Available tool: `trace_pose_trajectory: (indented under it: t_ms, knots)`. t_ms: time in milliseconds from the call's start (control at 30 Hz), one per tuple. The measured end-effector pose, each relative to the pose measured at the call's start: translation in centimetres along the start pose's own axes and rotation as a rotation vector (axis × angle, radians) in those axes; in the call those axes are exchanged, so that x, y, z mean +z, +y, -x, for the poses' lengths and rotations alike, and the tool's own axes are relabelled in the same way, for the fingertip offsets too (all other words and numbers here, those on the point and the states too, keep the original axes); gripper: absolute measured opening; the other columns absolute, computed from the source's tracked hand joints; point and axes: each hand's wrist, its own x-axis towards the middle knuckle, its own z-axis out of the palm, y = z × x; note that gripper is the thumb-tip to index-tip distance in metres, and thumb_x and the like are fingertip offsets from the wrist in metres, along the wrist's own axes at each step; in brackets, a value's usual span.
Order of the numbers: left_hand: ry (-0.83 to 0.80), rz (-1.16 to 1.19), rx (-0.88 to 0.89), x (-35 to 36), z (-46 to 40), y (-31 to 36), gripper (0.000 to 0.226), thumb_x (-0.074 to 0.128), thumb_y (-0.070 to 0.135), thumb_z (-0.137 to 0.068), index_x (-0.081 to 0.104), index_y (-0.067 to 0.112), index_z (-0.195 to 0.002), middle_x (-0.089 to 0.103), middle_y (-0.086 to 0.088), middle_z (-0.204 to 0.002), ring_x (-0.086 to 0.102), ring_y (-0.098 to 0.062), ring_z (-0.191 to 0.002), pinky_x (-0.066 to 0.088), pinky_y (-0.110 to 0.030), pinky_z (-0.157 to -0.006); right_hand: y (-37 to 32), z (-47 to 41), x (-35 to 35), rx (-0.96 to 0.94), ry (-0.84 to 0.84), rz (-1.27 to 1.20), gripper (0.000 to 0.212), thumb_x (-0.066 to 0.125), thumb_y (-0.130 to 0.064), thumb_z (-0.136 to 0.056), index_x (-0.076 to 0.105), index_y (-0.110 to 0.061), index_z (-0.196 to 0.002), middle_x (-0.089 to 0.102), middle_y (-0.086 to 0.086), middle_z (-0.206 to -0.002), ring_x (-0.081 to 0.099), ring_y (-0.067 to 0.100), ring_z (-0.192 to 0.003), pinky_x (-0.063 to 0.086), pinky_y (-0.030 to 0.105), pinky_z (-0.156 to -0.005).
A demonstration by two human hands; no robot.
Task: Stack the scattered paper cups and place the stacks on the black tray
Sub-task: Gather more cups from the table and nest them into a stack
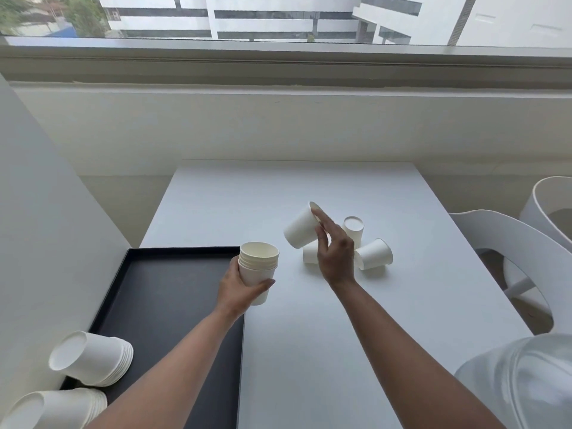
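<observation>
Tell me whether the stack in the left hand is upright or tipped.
Upright: the stack, gripped by the left hand, shows its open rims facing up.

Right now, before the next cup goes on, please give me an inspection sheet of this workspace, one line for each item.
Surface: white table, black tray at its left edge.
Job's things: two finished stacks lie on their sides at the tray's near end; three loose cups on the table, one base up, two lying.
Clutter: nothing seen.
Hands: left hand grips an upright stack; right hand holds a tilted single cup by its rim.
Cables: nothing seen.
Surroundings: white chairs at right, window behind.
</observation>
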Motion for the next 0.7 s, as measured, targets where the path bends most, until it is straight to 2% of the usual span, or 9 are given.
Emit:
trace_pose_trajectory:
  t_ms: [100, 200, 300, 400, 600, 700]
  knots:
    - [-0.018, -0.015, 0.008, 0.0, 0.2, -0.1, 0.062, 0.084, 0.019, -0.064, 0.048, 0.031, -0.113, 0.062, 0.007, -0.103, 0.058, -0.017, -0.097, 0.045, -0.026, -0.076, -1.7, -0.1, 0.5, -0.083, -0.057, -0.141, 0.035, 0.048, 0.006, -0.091, 0.059, -0.005, -0.122, 0.064, 0.009, -0.123, 0.062, 0.024, -0.11, 0.043, 0.042, -0.104]
    - [-0.021, -0.025, 0.02, -0.1, 0.4, 0.0, 0.066, 0.084, 0.018, -0.064, 0.047, 0.03, -0.117, 0.062, 0.003, -0.108, 0.059, -0.018, -0.099, 0.047, -0.03, -0.081, -2.4, 0.3, 1.1, -0.186, -0.171, -0.129, 0.035, 0.049, 0.006, -0.089, 0.061, -0.005, -0.12, 0.067, 0.011, -0.116, 0.065, 0.025, -0.102, 0.036, 0.03, -0.109]
    - [-0.023, -0.044, 0.041, -0.3, 0.7, 0.2, 0.067, 0.084, 0.018, -0.065, 0.047, 0.029, -0.119, 0.062, 0.002, -0.109, 0.059, -0.019, -0.1, 0.049, -0.033, -0.084, -2.5, 1.1, 1.6, -0.244, -0.278, -0.062, 0.036, 0.05, 0.009, -0.087, 0.062, -0.005, -0.118, 0.072, 0.015, -0.101, 0.066, 0.028, -0.088, 0.036, 0.036, -0.109]
    - [-0.023, -0.055, 0.055, -0.3, 0.9, 0.4, 0.066, 0.083, 0.018, -0.065, 0.047, 0.025, -0.121, 0.062, 0.0, -0.111, 0.059, -0.021, -0.101, 0.05, -0.038, -0.088, -2.6, 2.0, 2.0, -0.258, -0.344, -0.053, 0.035, 0.05, 0.009, -0.087, 0.064, -0.005, -0.116, 0.07, 0.015, -0.092, 0.063, 0.026, -0.081, 0.036, 0.038, -0.109]
    - [-0.024, -0.034, 0.087, -0.3, 1.3, 0.5, 0.058, 0.082, 0.017, -0.066, 0.047, 0.03, -0.111, 0.062, 0.001, -0.106, 0.06, -0.019, -0.098, 0.048, -0.03, -0.079, -2.7, 3.9, 2.5, -0.264, -0.402, -0.084, 0.033, 0.048, 0.007, -0.088, 0.066, -0.004, -0.113, 0.069, 0.017, -0.091, 0.062, 0.027, -0.082, 0.036, 0.039, -0.109]
    - [-0.013, -0.018, 0.078, -0.4, 1.7, 0.4, 0.062, 0.081, 0.028, -0.056, 0.048, 0.033, -0.109, 0.063, 0.007, -0.1, 0.061, -0.016, -0.095, 0.05, -0.029, -0.078, -2.7, 4.8, 2.6, -0.251, -0.427, -0.101, 0.035, 0.047, 0.01, -0.086, 0.066, -0.003, -0.112, 0.07, 0.017, -0.095, 0.063, 0.029, -0.086, 0.034, 0.039, -0.11]
